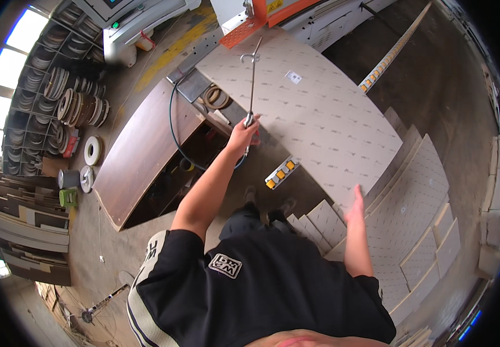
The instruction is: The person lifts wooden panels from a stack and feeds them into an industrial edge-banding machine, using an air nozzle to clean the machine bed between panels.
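A large pale beige board (313,110) lies flat in front of me, its far end at an orange and white machine (273,11). My left hand (242,134) is closed on the grip of a long thin metal rod (252,81) that runs across the board's near left corner and ends in a hook. My right hand (354,203) presses flat, fingers together, against the board's near right corner.
A dark brown panel (140,153) lies to the left over a cabinet. Racks of edge-band rolls (65,98) fill the far left. Stacked pale boards (417,231) sit at the right. A roller conveyor strip (281,172) with yellow wheels runs below the board.
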